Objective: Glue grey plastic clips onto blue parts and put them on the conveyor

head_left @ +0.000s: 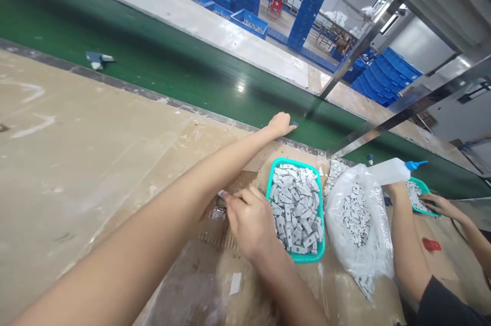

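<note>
My left hand [281, 125] reaches across to the green conveyor belt [207, 78], its fingers closed around a small blue piece [294, 124] whose tip shows at the fingertips. Nearer to me, my right hand [251, 221] pinches a small grey-white part [221, 193] between thumb and fingers, above the brown work surface. Right beside that hand stands a turquoise basket [322, 234] heaped with grey plastic parts [295, 203], many with a round hole.
A clear plastic bag [337, 244] of small parts lies right of the basket. Beyond it, a co-worker's hand [437, 205] reaches into another turquoise basket, near a white bottle [389, 171]. A blue-and-white piece [97, 60] lies on the belt; a metal post [360, 52] rises behind.
</note>
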`<action>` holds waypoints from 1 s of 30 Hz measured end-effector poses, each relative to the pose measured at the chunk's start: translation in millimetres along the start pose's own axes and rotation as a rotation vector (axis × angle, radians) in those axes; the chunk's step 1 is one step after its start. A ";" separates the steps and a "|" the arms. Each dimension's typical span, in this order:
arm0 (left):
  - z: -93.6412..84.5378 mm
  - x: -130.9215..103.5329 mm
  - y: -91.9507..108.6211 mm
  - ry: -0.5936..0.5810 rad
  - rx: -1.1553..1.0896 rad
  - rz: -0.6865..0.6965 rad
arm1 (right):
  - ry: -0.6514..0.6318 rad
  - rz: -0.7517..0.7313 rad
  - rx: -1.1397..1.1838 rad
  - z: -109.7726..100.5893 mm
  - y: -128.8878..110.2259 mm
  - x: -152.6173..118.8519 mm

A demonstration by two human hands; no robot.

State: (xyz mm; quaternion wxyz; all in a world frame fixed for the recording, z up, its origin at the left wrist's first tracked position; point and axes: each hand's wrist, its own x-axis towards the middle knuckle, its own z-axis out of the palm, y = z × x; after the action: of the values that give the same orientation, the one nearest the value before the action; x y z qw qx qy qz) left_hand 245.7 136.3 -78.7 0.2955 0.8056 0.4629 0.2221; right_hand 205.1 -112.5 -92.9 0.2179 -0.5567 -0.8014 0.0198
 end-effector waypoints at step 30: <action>-82.5 -271.4 -92.1 0.016 -0.940 -0.295 | 0.266 0.135 0.508 -19.9 -1.2 -6.1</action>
State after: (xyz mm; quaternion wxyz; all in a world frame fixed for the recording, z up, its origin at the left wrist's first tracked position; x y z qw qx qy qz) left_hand 8.6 -42.9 -104.4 0.6518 0.5091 0.4242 0.3688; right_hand 213.1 -122.7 -76.6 0.4515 -0.5338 -0.6965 0.1613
